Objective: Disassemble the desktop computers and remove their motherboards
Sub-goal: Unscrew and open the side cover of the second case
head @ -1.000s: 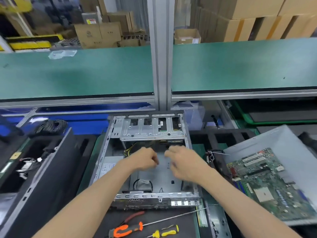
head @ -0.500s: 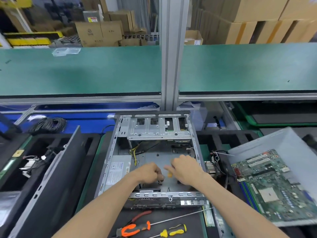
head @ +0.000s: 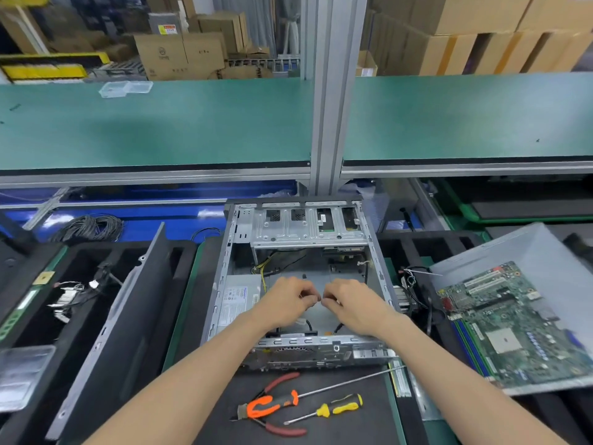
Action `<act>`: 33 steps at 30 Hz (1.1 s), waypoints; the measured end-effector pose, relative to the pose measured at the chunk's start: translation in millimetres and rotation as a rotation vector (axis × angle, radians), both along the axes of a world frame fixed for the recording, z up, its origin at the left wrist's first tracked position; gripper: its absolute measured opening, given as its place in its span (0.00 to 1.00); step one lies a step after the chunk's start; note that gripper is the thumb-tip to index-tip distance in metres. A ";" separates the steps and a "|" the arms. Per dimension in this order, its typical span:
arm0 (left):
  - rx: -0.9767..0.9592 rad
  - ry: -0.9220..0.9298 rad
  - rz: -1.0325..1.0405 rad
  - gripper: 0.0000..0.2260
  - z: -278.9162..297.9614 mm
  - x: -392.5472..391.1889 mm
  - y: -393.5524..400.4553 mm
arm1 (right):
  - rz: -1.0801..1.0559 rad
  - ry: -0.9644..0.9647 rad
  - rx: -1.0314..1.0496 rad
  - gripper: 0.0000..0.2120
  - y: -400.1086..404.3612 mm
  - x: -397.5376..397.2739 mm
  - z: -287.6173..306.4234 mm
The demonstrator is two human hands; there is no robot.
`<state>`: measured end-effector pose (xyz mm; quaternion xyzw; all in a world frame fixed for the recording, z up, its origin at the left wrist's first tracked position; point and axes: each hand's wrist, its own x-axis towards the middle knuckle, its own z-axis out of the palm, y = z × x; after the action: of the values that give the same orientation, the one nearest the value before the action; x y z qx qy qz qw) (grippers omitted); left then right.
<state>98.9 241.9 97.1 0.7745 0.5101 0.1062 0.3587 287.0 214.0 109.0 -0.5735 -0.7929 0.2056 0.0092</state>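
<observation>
Both hands sit inside the open computer case, a little farther in than half a second ago. The left hand and right hand now meet fingertip to fingertip, fingers curled as if pinching something small; what they pinch cannot be told. A removed motherboard lies in the grey tray at right. Pliers and screwdrivers lie on the desk unmoved.
</observation>
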 end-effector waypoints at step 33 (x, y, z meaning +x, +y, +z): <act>0.448 0.422 0.061 0.19 -67.3 -44.2 -186.5 | 0.156 -0.043 0.395 0.16 -177.8 0.8 -67.3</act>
<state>54.8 55.4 29.8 0.8236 0.5601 0.0636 0.0621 287.8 36.2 41.6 -0.5015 -0.8599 0.0342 0.0886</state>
